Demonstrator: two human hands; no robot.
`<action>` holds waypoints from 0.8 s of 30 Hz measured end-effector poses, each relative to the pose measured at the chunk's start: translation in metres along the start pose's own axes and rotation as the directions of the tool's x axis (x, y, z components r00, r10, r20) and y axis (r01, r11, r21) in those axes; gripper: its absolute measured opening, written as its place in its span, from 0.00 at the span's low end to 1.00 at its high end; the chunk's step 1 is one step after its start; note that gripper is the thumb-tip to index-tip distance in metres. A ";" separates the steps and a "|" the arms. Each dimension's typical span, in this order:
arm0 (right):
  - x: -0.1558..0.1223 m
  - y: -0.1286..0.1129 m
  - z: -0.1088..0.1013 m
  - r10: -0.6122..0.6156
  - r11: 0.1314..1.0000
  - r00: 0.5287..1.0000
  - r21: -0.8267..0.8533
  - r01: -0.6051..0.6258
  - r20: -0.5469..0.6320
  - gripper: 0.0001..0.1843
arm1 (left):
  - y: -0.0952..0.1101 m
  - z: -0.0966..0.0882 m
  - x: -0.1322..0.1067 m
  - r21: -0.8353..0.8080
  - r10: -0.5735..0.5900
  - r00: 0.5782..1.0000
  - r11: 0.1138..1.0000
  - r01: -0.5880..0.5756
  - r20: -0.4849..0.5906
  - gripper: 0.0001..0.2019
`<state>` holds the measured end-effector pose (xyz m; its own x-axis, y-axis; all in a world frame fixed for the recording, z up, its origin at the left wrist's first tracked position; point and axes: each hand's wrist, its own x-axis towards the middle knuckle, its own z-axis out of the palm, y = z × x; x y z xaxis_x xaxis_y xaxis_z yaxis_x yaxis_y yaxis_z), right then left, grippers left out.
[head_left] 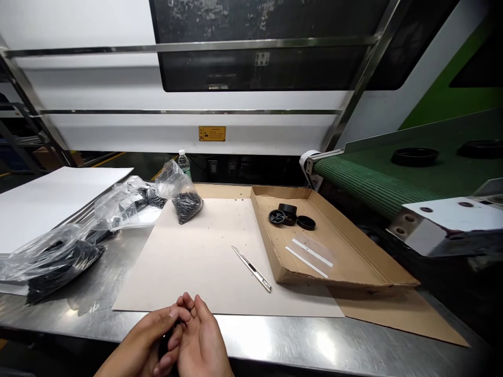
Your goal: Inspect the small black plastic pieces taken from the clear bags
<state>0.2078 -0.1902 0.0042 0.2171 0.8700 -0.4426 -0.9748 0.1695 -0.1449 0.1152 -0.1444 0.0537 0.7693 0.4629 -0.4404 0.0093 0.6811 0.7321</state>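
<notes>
Both hands are meeting at the near edge of the steel bench (pixel 298 348): the left hand (pixel 147 340) and right hand (pixel 200 340) are curling their fingers (pixel 184 302) closed around a small black part (pixel 167 340), mostly hidden between the palms. Just beyond the fingertips a cardboard sheet (pixel 204 251) is lying, a slim metal knife (pixel 251 268) farther out to the right, and a cardboard tray (pixel 334 246) with black round caps (pixel 288 214) past that.
</notes>
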 end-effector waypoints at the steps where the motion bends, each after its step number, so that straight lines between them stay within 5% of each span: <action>1: -0.001 0.000 0.001 0.052 0.995 0.999 0.085 -0.052 -0.006 0.14 | 0.005 0.005 -0.004 -0.054 -0.021 1.000 0.998 0.021 0.014 0.08; 5: -0.004 -0.005 0.005 0.101 0.962 0.994 0.250 -0.107 0.038 0.11 | 0.015 0.011 -0.013 -0.043 -0.030 0.999 0.999 0.032 0.032 0.08; 10: -0.003 -0.009 0.001 0.031 0.966 0.999 0.256 -0.037 0.030 0.08 | 0.002 -0.005 0.005 0.235 -0.030 0.993 0.972 0.003 0.111 0.15; 13: -0.003 -0.007 -0.001 0.068 0.966 0.998 0.248 -0.069 0.013 0.10 | -0.002 0.001 0.016 0.362 0.003 0.994 0.931 -0.044 0.113 0.19; 18: -0.004 -0.009 0.000 0.129 0.949 0.992 0.288 -0.127 0.011 0.12 | 0.003 0.025 0.018 0.704 0.185 0.983 0.697 -0.139 0.010 0.12; 24: -0.003 -0.011 -0.001 0.103 0.916 0.989 0.378 -0.136 0.106 0.11 | -0.012 0.003 0.032 0.427 0.284 0.955 0.855 -0.294 0.089 0.15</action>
<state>0.2181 -0.1956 0.0064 0.1089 0.9270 -0.3588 -0.9414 0.2121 0.2623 0.1415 -0.1391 0.0327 0.7940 0.5847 -0.1665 0.0549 0.2038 0.9775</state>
